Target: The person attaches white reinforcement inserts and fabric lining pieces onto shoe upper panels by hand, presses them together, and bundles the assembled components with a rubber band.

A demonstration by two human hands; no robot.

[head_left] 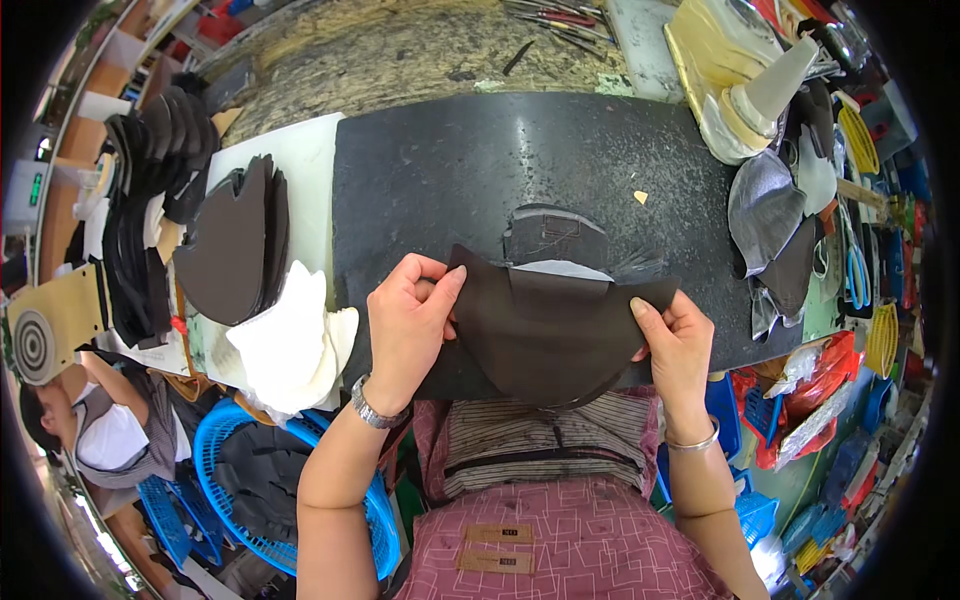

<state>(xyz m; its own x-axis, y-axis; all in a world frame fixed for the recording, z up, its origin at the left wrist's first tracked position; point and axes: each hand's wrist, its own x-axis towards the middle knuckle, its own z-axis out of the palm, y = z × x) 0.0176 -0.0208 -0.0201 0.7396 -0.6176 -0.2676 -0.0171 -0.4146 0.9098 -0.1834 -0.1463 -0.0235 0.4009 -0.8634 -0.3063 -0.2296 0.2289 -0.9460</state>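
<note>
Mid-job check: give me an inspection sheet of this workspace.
Surface: black work mat, marked and speckled; pale scrap at right.
Job's things: dark brown panel, held at two corners; curved dark piece just beyond, on the mat.
Clutter: stacked dark panels and white pieces at left; slender hand tools at the far side.
Hands: left hand pinches the panel's left corner; right hand, its right.
Cables: nothing seen.
Surroundings: blue basket holding black pieces, lower left; co-worker beyond.

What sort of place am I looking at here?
Probably a leathercraft or shoe-parts workshop: a stack of cut dark pieces to the left of the black board, slim tools beyond it, and a dark brown sheet held in the left hand and right hand.
</note>
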